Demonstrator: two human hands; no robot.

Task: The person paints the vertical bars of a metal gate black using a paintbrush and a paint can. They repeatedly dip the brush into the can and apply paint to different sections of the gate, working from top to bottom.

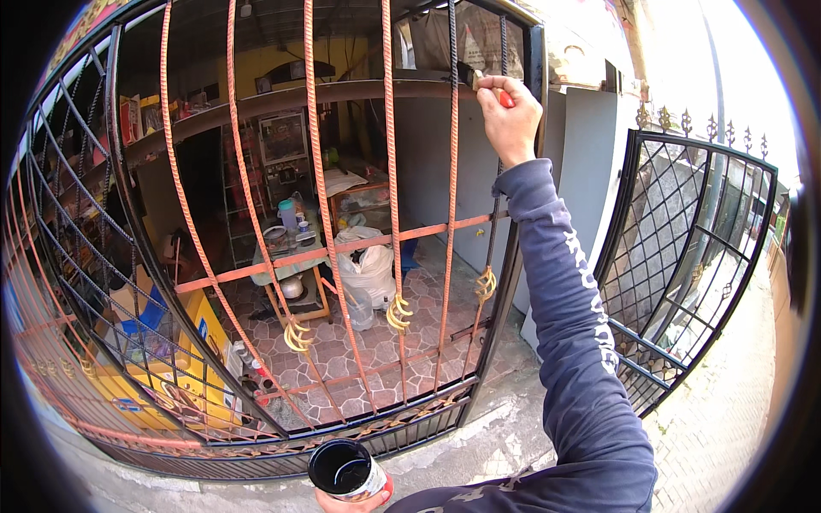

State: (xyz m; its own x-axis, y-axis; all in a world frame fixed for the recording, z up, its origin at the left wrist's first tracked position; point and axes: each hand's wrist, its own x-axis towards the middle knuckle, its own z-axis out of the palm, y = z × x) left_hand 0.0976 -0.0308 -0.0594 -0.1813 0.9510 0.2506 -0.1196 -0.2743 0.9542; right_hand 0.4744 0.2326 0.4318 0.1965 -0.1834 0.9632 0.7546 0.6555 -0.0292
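My right hand is raised to the upper right of a metal grille, fingers closed round a paintbrush with a red handle end. Its dark bristles meet or nearly meet a ribbed bar, black at the top and rust-orange below. The bar beside it is black over its upper length. Low in the view, my left hand grips a paint can from below. The can is tilted toward me, its inside black with dark, shiny paint. Other bars and the crossbar are rust-orange.
Gold-coloured ornaments sit on some bars. To the right, a black lattice gate with spiked tips stands swung outward. Behind the grille are a small table, a white sack and a yellow box. A concrete ledge runs below.
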